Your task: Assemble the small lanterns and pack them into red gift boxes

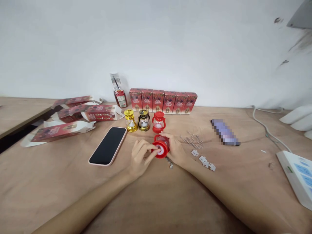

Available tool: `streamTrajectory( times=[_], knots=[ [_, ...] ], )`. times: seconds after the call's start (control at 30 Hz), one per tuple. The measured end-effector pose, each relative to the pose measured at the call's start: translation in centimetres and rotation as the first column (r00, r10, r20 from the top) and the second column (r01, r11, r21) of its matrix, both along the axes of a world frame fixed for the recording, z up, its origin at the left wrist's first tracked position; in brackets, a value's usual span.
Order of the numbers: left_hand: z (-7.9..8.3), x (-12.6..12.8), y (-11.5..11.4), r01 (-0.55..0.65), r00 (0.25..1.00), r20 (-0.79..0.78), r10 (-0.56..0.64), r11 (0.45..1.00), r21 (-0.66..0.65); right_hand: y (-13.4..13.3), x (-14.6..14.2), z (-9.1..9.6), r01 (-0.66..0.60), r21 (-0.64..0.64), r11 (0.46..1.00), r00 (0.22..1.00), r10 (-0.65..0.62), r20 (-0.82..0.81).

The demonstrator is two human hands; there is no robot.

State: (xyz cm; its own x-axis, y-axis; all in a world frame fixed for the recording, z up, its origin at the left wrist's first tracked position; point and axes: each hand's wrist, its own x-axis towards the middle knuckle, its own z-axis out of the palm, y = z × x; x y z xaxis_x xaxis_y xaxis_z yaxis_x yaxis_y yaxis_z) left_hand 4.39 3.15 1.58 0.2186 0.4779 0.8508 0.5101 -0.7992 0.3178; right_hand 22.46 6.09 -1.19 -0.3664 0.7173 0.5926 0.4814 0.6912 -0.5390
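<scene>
My right hand is wrapped round a small red lantern, which lies tilted with its base facing me. At the white centre of that base, my left hand has thumb and fingertips pinched together; whatever is between them is too small to make out. Silvery button cells lie partly hidden beneath my right hand. Just behind stand three upright little lanterns: a gold one, a black-and-gold one and another red lantern. Right of my hands are bent metal wires and several white plastic pieces.
A row of red printed boxes stands against the wall beside a glass bottle. Opened boxes lie at left, near a dark phone. Another phone, a white cable and a power strip are at right.
</scene>
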Motion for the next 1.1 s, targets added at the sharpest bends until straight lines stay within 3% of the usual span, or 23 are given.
streamTrajectory(
  times=[0.13, 0.2, 0.3, 0.37, 0.5, 0.73, 0.9, 1.1],
  knots=[
    [-0.4, -0.2, 0.2, 0.011, 0.992, 0.124, -0.006, 0.999, -0.036, -0.1, -0.2, 0.2, 0.089, -0.026, 0.996, 0.987, -0.091, -0.131],
    [-0.5, -0.3, 0.5, -0.019, 0.993, 0.111, 0.030, 0.995, -0.095, -0.1, -0.2, 0.4, 0.158, -0.070, 0.985, 0.958, -0.170, -0.230],
    [-0.6, -0.3, 1.0, -0.051, 0.988, -0.156, 0.009, 0.963, -0.266, 0.1, -0.3, 0.6, 0.207, -0.129, 0.970, 0.913, -0.239, -0.332],
    [-0.7, -0.1, 1.4, -0.059, 0.935, -0.348, -0.074, 0.932, -0.357, 0.3, -0.4, 0.6, 0.218, -0.147, 0.965, 0.899, -0.257, -0.356],
    [-1.4, 0.6, 2.2, -0.043, 0.875, -0.454, -0.169, 0.907, -0.419, 0.4, -0.5, 0.5, 0.233, -0.149, 0.961, 0.894, -0.272, -0.356],
    [-1.5, 1.4, 2.9, -0.013, 0.902, -0.381, -0.201, 0.871, -0.492, 0.0, -0.4, 1.1, 0.219, -0.123, 0.968, 0.916, -0.247, -0.317],
    [-1.2, 1.0, 2.7, 0.097, 0.940, -0.229, -0.253, 0.840, -0.533, 0.1, -0.4, 1.0, 0.223, -0.134, 0.966, 0.916, -0.254, -0.309],
    [-0.7, 0.6, 2.1, 0.046, 0.992, -0.062, -0.108, 0.780, -0.624, 0.4, -0.4, 0.6, 0.231, -0.136, 0.963, 0.909, -0.264, -0.323]
  ],
)
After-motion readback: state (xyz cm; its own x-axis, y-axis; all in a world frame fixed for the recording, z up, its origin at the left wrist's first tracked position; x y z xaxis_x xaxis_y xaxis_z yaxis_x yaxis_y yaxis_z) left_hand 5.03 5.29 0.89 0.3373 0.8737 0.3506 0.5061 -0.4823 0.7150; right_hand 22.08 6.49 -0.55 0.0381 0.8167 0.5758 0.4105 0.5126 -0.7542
